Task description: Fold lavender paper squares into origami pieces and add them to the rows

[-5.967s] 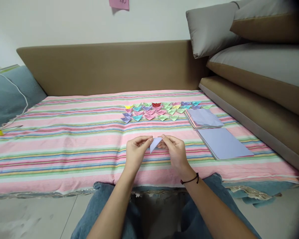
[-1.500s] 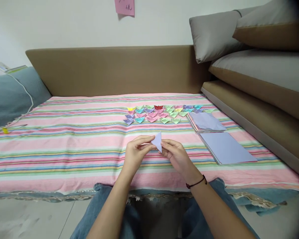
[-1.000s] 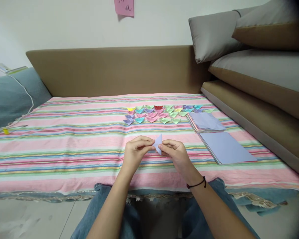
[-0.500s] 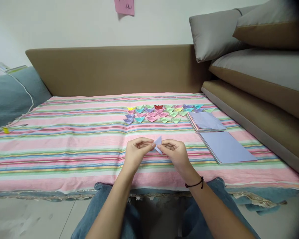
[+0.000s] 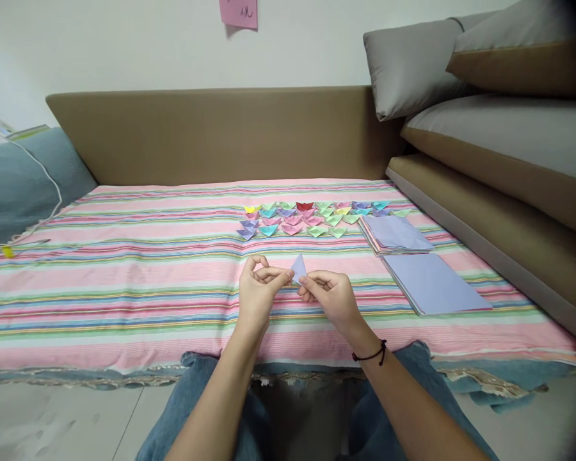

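A small piece of folded lavender paper (image 5: 298, 266) is held up between my two hands, its pointed corner turned upward. My left hand (image 5: 262, 288) pinches its left edge between thumb and finger, the forefinger curled above. On the lower right, my right hand (image 5: 330, 296) grips the same paper with the thumb in front and the fingers bent behind. Beyond the hands, several small folded paper boats stand in rows, among them a red boat (image 5: 304, 207), a turquoise boat (image 5: 269, 230) and a pink boat (image 5: 292, 228).
Right of the boats lie a stack of paper sheets (image 5: 396, 234) and a larger lavender-topped stack (image 5: 434, 285). Grey and brown cushions (image 5: 499, 134) pile up at the right. A white cable (image 5: 52, 179) runs along the left. Striped cloth (image 5: 125, 275) covers the surface.
The folded paper has turned and shifted slightly left, its point now upright. My left forefinger has lifted and curled; my right hand has moved a little left with the paper.
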{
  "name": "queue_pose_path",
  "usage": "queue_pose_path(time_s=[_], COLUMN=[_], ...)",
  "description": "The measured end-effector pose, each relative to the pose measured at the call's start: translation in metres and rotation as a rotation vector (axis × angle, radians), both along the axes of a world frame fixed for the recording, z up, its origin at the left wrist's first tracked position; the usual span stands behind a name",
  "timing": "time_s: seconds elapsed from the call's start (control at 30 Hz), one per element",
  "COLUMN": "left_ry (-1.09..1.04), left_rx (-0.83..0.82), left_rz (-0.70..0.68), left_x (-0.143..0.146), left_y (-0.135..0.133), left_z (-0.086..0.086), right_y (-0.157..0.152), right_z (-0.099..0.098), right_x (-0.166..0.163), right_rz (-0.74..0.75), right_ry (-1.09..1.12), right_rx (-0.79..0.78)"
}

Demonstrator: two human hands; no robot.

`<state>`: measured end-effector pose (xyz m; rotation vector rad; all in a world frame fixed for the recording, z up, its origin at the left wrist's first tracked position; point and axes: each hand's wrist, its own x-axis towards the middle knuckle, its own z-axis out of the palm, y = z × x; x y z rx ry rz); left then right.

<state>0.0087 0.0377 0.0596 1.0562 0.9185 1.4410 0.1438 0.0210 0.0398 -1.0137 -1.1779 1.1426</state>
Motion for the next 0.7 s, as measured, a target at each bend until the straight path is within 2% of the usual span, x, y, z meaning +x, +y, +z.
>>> queue_pose_path(time_s=[0.13,0.3,0.5,0.7], left_ry=[-0.008,-0.009,-0.036,-0.039], left_rx=[-0.009,0.005,-0.009,-0.01], left_rz=[0.037,0.045,0.073,0.063], left_x=[0.0005,0.0013,-0.0011,-0.0035], left_y=[0.0008,0.0007,0.0029,0.0029], left_z=[0.0005,0.0004,-0.0015,0.0002], right_y=[0.0006,0.0009,0.0037,0.0021], right_z=[-0.0003,0.0001,-0.0048,-0.002], right_x=[0.0006,0.0014,0.0028,0.0041], right_rz=[0.052,0.02,0.091,0.098], right_ry=[0.038,0.039,0.128,0.154], right_rx=[-0.028,-0.01,-0.042,-0.048])
